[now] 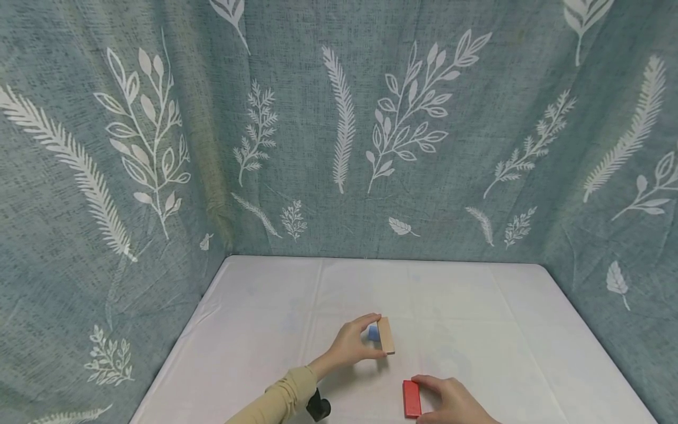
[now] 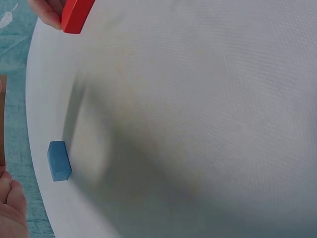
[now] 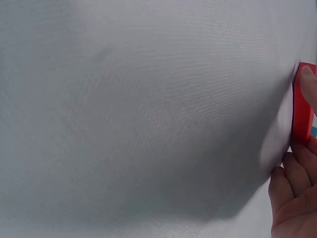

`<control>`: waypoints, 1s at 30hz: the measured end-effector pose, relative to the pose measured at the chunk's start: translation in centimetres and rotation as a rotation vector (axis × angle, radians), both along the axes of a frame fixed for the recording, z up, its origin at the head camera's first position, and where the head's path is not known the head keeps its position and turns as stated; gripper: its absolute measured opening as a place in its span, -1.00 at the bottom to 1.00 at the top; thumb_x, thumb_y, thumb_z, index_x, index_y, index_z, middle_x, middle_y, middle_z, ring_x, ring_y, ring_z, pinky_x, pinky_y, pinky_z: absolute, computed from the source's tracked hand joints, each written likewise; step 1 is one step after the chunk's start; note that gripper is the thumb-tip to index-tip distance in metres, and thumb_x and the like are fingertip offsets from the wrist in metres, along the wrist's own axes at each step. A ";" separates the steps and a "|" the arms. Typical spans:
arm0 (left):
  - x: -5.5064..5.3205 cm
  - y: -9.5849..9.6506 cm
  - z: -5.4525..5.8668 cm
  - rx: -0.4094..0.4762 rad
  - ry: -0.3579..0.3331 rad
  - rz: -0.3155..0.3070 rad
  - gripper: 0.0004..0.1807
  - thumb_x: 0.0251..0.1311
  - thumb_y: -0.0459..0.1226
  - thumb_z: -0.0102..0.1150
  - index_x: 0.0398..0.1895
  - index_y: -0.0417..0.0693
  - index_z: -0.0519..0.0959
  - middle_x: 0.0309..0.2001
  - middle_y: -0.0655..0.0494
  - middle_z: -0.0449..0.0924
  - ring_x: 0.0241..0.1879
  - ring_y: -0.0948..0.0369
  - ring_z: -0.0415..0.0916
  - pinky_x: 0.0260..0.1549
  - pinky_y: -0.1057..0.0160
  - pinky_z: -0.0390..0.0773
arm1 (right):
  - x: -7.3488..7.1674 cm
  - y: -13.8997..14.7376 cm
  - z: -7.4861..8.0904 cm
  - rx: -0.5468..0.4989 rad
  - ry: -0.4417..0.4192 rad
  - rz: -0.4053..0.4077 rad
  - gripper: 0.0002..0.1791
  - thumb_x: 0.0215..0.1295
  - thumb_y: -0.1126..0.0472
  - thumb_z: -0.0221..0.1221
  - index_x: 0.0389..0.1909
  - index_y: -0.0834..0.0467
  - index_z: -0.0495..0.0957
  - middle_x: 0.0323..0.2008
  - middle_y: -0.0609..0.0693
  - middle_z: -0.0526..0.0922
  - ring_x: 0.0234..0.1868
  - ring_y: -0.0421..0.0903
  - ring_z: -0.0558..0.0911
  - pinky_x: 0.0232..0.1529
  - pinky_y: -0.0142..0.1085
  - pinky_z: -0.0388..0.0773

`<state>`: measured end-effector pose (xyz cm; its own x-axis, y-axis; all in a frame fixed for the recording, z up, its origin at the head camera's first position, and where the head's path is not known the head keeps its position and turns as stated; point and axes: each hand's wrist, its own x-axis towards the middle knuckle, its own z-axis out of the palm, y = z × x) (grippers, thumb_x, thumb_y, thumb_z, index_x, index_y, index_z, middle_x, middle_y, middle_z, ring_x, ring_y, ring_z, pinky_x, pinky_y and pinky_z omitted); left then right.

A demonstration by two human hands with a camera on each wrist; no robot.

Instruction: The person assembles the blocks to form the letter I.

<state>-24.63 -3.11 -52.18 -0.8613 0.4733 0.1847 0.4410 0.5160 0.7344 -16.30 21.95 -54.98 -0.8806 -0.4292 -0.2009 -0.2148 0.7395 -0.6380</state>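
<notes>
My left hand [image 1: 349,344] grips a plain wooden block [image 1: 386,335] by its two ends, thumb at the near end and fingers at the far one. Its shadow falls apart from it on the cloth, so the block is off the surface. A small blue block [image 1: 374,333] sits on the table behind the wooden one, partly hidden in the head view; the left wrist view shows this blue block [image 2: 59,161] fully. My right hand [image 1: 450,403] holds a red block [image 1: 411,399] by its ends, close to the table; the right wrist view shows the red block [image 3: 302,109] between thumb and fingers.
A white cloth covers the table [image 1: 265,306]. Patterned teal curtains [image 1: 307,129] hang at the back and both sides. A black device [image 1: 318,406] is at the left wrist, by the beige sleeve [image 1: 286,394].
</notes>
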 end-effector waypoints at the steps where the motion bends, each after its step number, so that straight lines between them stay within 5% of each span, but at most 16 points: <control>1: 0.0 0.0 0.0 0.000 -0.001 -0.001 -0.16 -0.18 -0.20 0.52 0.24 -0.27 0.39 0.26 -0.13 0.43 0.28 -0.03 0.36 0.22 0.07 0.48 | 0.0 0.0 0.0 0.000 -0.001 0.000 -0.27 -0.09 -0.12 0.42 0.15 0.07 0.51 0.01 -0.11 0.65 0.00 -0.21 0.57 0.02 0.10 0.56; 13: 0.1 0.1 0.4 -0.009 -0.001 -0.001 -0.15 -0.20 -0.20 0.52 0.24 -0.27 0.40 0.26 -0.13 0.43 0.27 -0.03 0.37 0.20 0.09 0.49 | 0.1 0.0 0.5 -0.016 -0.019 -0.005 -0.22 -0.10 -0.14 0.41 0.20 0.06 0.48 0.07 -0.10 0.63 0.08 -0.14 0.57 0.09 0.07 0.54; 21: 0.2 0.1 1.1 -0.007 -0.026 -0.001 -0.16 -0.20 -0.20 0.52 0.23 -0.27 0.41 0.25 -0.13 0.44 0.26 -0.03 0.38 0.20 0.07 0.49 | -0.4 0.7 2.1 -0.216 0.016 0.032 -0.32 0.10 -0.11 0.30 0.17 0.20 0.49 0.12 0.09 0.60 0.17 -0.09 0.55 0.07 -0.15 0.62; 30: 0.1 0.2 1.4 -0.010 -0.046 -0.008 -0.16 -0.19 -0.21 0.52 0.24 -0.27 0.40 0.26 -0.14 0.43 0.27 -0.04 0.37 0.21 0.08 0.48 | 0.2 0.2 1.9 -0.437 -0.209 -0.048 -0.46 0.13 0.06 0.31 0.09 0.28 0.54 0.05 0.21 0.63 0.10 0.16 0.59 -0.01 -0.16 0.65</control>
<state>-24.52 -2.91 -50.79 -0.8651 0.4816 0.1404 0.4110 0.5199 0.7489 -16.12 22.18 -53.11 -0.8615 -0.4728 -0.1853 -0.0216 0.3987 -0.9168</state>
